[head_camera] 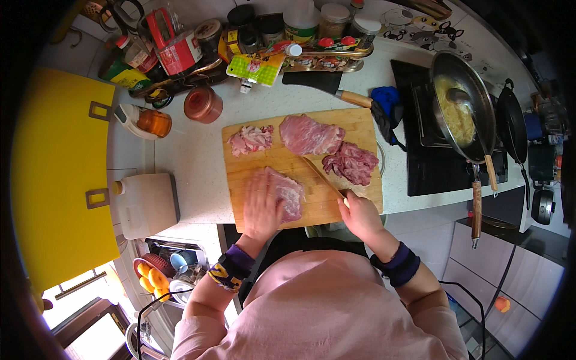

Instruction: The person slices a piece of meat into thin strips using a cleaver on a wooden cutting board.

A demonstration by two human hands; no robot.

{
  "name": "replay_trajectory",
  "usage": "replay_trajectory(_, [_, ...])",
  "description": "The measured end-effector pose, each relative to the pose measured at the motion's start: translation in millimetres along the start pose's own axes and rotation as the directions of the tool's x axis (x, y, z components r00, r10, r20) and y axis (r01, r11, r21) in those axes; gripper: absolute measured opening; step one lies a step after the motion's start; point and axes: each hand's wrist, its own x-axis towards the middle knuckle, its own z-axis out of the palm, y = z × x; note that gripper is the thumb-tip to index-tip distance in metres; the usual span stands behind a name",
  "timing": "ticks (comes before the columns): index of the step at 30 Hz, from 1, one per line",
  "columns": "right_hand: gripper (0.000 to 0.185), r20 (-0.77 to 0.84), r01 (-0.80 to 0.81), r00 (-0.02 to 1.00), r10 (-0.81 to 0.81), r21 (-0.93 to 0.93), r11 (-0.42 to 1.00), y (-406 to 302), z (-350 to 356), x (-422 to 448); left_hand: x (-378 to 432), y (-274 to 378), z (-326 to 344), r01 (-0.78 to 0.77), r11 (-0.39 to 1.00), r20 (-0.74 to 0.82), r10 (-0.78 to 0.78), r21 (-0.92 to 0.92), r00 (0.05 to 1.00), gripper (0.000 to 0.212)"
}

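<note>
A wooden cutting board (270,159) lies at the counter's near edge. My left hand (262,204), slightly blurred, rests flat with its palm down at the left side of a piece of raw meat (290,198). In my right hand (361,215) is the handle of a knife (323,174), its blade pointing away and to the left over the board. A larger slab of raw meat (310,135) lies at the board's far side, with a heap of sliced meat (352,163) to its right. Pale, fatty trimmings (252,139) sit at the far left of the board.
A cleaver (315,81) with a wooden handle lies beyond the board. Right of it, a wok (463,108) with food and a ladle stands on the black cooktop (416,175). A copper-colored jar (203,104), an oil bottle (144,121) and a plastic jug (146,204) stand left.
</note>
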Motion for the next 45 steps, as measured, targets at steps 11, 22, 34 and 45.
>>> replay_trajectory(11, [0.022,0.139,0.236,0.965,-0.222,-0.09,0.968,-56.7,6.0,26.6,1.0,-13.8,28.5,-0.22,0.958,-0.058,0.213,-0.183,0.975,0.045])
replay_trajectory(22, [0.027,0.25,0.245,0.948,-0.197,-0.176,0.954,-62.5,2.5,30.9,-1.8,-12.6,35.7,-0.174,0.958,-0.077,0.161,-0.226,0.984,0.04])
replay_trajectory(34, [0.028,0.25,0.214,0.955,-0.162,-0.195,0.957,-56.4,7.6,31.2,3.7,-13.4,34.1,-0.175,0.955,-0.109,0.153,-0.238,0.982,0.037])
replay_trajectory(45, [0.027,0.297,0.197,0.946,-0.129,-0.212,0.957,-58.3,7.4,32.1,6.5,-14.5,32.2,-0.197,0.955,-0.131,0.171,-0.224,0.976,0.039])
